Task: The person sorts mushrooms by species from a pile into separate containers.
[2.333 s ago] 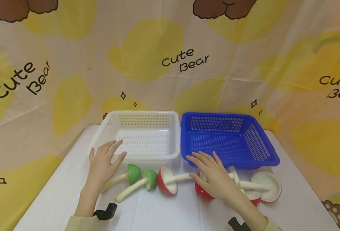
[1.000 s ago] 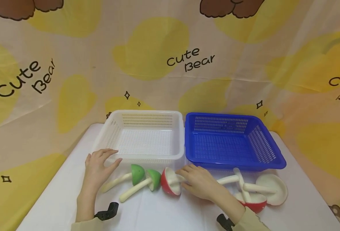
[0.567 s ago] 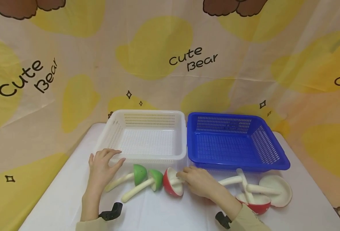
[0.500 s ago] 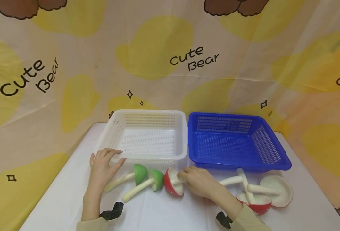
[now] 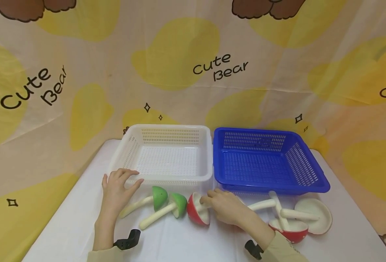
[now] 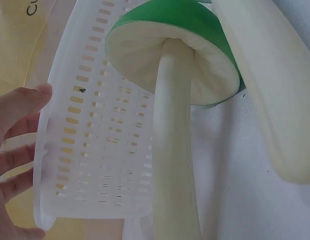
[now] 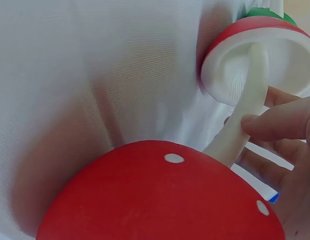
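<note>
In the head view my right hand (image 5: 225,206) pinches the white stem of a toy mushroom with a red cap (image 5: 197,209). The right wrist view shows thumb and fingers around that stem (image 7: 252,100), with the cap tilted on its side. My left hand (image 5: 117,191), thumb and fingers spread apart, is at the front left corner of the white basket (image 5: 166,178), fingertips right at the rim. Beside it lie two green-capped mushrooms (image 5: 160,198) with pale stems. A second red cap with white dots (image 7: 159,200) fills the bottom of the right wrist view.
A blue basket (image 5: 271,189) stands right of the white one, at the back of the white-covered table (image 5: 179,243). More mushrooms lie in a heap at the right, among them a red cap (image 5: 292,234) and a pale-undersided one (image 5: 320,214). A printed cloth (image 5: 179,54) hangs behind.
My right hand has moved left and down from above the mushrooms and now pinches the red mushroom's stem; its cap shifted slightly. My left hand has lowered a little at the white basket's corner.
</note>
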A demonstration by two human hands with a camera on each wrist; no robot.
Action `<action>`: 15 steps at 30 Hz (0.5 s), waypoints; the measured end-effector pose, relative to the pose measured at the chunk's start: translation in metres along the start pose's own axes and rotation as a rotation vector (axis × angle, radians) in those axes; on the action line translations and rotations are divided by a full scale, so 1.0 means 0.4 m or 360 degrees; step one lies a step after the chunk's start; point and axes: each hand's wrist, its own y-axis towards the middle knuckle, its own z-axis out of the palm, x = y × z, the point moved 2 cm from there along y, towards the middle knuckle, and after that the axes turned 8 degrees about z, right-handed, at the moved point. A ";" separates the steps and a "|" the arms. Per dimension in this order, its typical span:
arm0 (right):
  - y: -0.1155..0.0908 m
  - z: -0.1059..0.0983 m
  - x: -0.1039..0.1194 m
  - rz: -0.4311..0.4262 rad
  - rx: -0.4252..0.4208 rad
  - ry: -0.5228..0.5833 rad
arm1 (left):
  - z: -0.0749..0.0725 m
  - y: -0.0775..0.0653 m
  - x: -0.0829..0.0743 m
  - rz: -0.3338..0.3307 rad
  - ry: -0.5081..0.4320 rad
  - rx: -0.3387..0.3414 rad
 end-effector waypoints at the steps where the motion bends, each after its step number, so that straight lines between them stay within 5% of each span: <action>1: -0.002 -0.002 0.000 0.0004 0.0007 0.0005 | 0.000 0.000 0.000 -0.0001 0.0000 0.0002; 15: -0.010 -0.057 0.014 0.0030 -0.0037 0.0081 | 0.003 -0.002 0.005 0.0014 0.0002 0.0002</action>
